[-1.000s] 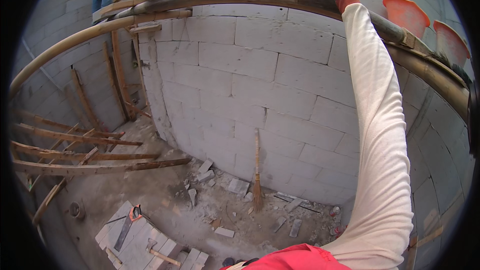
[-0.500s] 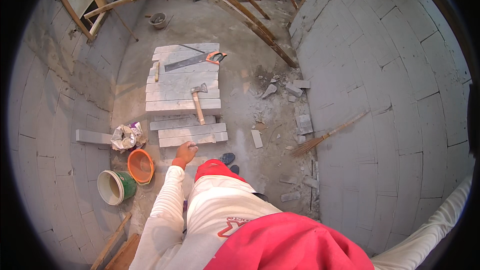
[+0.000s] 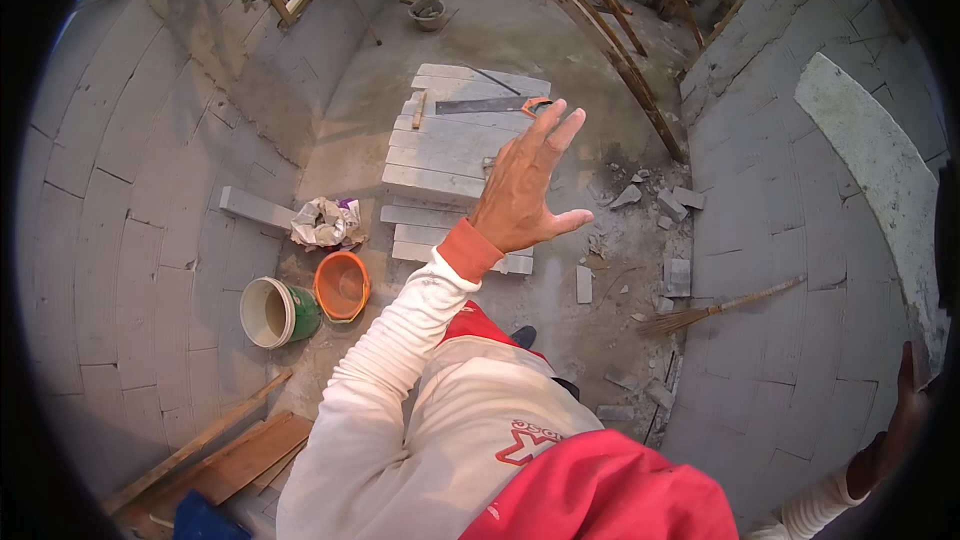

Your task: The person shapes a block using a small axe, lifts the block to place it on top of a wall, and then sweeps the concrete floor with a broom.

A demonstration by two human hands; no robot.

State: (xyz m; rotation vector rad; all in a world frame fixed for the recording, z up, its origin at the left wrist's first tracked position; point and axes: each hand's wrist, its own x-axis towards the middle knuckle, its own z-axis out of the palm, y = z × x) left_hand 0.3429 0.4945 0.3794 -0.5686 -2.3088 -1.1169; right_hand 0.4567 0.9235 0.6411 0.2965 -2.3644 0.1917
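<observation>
My left hand (image 3: 525, 180) is raised in mid-view with its fingers stretched, thumb apart and nothing in it. Behind it lies a stack of long pale blocks (image 3: 430, 155), some way below. At the far right my right hand (image 3: 908, 395) grips the lower end of a long pale grey concrete block (image 3: 880, 155), held up close to the wall; the picture's dark rim cuts off part of both. A handsaw (image 3: 480, 106) with an orange and black handle lies on the stack. The hammer there is mostly hidden by my left hand.
Left of the stack are an orange bucket (image 3: 342, 285), a green and white bucket (image 3: 268, 312) and a crumpled bag (image 3: 328, 223). A broom (image 3: 720, 308) leans at the right wall, near broken block pieces (image 3: 676, 277). Wooden beams (image 3: 600, 25) slant across the far end.
My left hand has risen from beside the stack and opened. The pale block and my right hand have come into view at the right. The whole scene has shifted rightward in the picture.
</observation>
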